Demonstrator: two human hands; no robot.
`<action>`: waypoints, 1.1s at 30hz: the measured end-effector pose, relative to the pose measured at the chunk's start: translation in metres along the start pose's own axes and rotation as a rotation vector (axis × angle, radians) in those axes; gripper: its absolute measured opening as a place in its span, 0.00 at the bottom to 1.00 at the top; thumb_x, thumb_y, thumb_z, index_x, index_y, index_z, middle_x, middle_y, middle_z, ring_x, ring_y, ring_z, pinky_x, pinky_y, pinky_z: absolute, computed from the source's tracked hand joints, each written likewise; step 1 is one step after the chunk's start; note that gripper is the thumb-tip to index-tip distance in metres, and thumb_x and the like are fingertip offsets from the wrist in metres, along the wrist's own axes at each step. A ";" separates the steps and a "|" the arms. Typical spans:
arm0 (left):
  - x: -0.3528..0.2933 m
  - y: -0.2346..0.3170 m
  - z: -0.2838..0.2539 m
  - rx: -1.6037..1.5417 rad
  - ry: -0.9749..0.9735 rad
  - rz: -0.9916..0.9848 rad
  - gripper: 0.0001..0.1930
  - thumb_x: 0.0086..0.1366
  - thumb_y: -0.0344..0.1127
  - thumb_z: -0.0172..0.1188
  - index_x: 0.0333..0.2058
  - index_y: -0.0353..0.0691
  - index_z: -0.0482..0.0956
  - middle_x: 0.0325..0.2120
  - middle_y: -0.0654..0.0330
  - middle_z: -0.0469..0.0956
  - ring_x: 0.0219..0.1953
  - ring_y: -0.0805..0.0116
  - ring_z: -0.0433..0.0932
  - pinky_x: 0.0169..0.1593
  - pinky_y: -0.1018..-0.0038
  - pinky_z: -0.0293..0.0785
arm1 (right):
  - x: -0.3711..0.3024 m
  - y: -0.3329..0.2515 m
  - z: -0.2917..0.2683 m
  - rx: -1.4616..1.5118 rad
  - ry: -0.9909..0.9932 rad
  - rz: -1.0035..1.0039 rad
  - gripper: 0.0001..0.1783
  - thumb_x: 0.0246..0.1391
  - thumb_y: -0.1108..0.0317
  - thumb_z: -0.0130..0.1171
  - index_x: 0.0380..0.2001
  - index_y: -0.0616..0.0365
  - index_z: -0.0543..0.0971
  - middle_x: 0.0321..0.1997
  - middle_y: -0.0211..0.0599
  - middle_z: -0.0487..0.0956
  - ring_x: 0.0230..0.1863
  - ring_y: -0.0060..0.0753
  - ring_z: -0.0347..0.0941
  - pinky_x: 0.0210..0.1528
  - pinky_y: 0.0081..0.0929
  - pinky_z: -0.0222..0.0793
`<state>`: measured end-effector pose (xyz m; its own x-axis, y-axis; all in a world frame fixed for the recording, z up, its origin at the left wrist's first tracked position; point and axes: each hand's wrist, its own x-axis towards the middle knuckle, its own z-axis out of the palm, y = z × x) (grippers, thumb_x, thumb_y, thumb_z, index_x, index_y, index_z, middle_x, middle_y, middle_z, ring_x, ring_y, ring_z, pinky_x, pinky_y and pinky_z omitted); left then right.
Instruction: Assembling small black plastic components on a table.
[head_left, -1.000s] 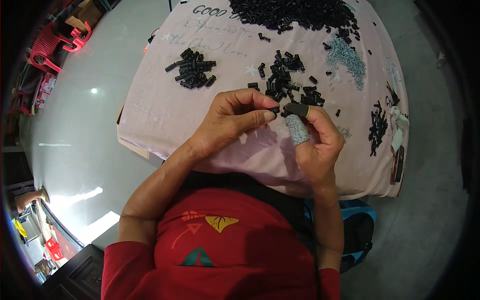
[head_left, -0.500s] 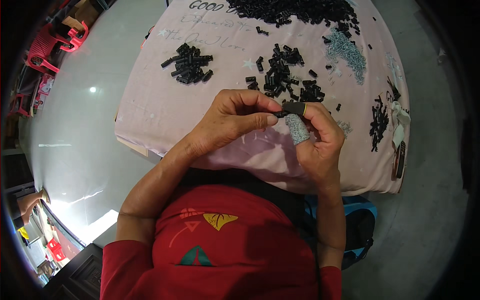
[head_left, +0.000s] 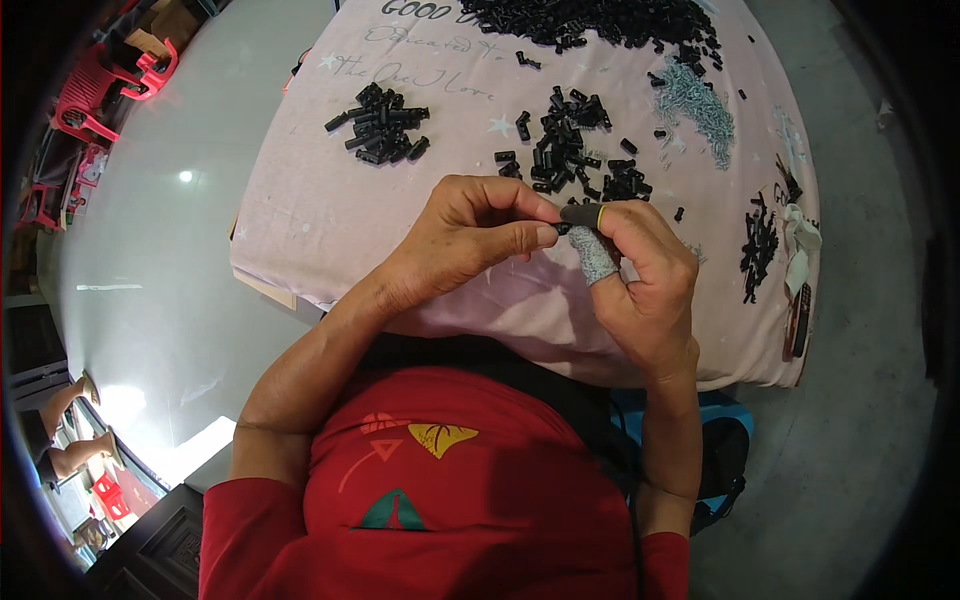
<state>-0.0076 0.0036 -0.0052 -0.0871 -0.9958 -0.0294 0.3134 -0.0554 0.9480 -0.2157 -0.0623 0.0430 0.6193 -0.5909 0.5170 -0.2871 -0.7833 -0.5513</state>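
Note:
Just above the near part of the cloth-covered table, my left hand pinches a small black part between thumb and fingers. My right hand closes on the same part from the other side; its forefinger wears a black finger sleeve and its thumb a grey knitted one. Fingertips cover most of the part, so its shape is hidden. Just beyond my hands lies a loose cluster of short black cylindrical pieces. A second cluster of black cylinders sits farther left.
A large heap of black pieces covers the far edge. Small silvery metal pieces lie at the far right, thin black pieces by the right edge. Red chairs stand on the floor at left; another person's legs show at lower left.
My right hand has tilted slightly, its wrist shifting a little right, while both hands stay closed on the small part. At lower left, the other person's legs have moved farther into view.

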 end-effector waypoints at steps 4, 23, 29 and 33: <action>0.000 0.003 0.000 0.014 0.009 -0.031 0.08 0.70 0.29 0.70 0.45 0.35 0.87 0.33 0.67 0.85 0.33 0.83 0.77 0.38 0.85 0.73 | 0.003 -0.003 -0.001 -0.055 -0.010 -0.067 0.16 0.41 0.85 0.60 0.38 0.64 0.80 0.35 0.46 0.80 0.37 0.55 0.78 0.40 0.44 0.75; -0.001 -0.007 -0.001 0.037 0.093 0.063 0.07 0.70 0.27 0.69 0.45 0.34 0.87 0.34 0.67 0.85 0.34 0.85 0.78 0.37 0.85 0.75 | 0.008 -0.009 0.006 -0.210 -0.020 -0.171 0.18 0.37 0.88 0.58 0.37 0.65 0.81 0.35 0.45 0.80 0.37 0.52 0.78 0.39 0.42 0.76; -0.002 0.004 -0.002 -0.018 -0.011 -0.023 0.08 0.71 0.30 0.68 0.46 0.35 0.86 0.35 0.66 0.86 0.33 0.84 0.76 0.38 0.86 0.73 | -0.001 0.006 0.007 0.274 0.021 0.114 0.13 0.53 0.84 0.64 0.43 0.64 0.85 0.37 0.42 0.84 0.34 0.36 0.83 0.36 0.27 0.77; -0.003 0.003 -0.003 -0.017 -0.021 -0.021 0.08 0.71 0.30 0.69 0.46 0.35 0.86 0.35 0.67 0.86 0.33 0.84 0.76 0.37 0.86 0.72 | -0.001 0.004 0.006 0.262 0.006 0.141 0.12 0.54 0.84 0.64 0.42 0.64 0.85 0.36 0.41 0.84 0.34 0.34 0.82 0.36 0.27 0.77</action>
<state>-0.0034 0.0058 -0.0035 -0.1140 -0.9926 -0.0421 0.3275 -0.0775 0.9417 -0.2134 -0.0641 0.0363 0.5823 -0.6921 0.4265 -0.1714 -0.6174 -0.7678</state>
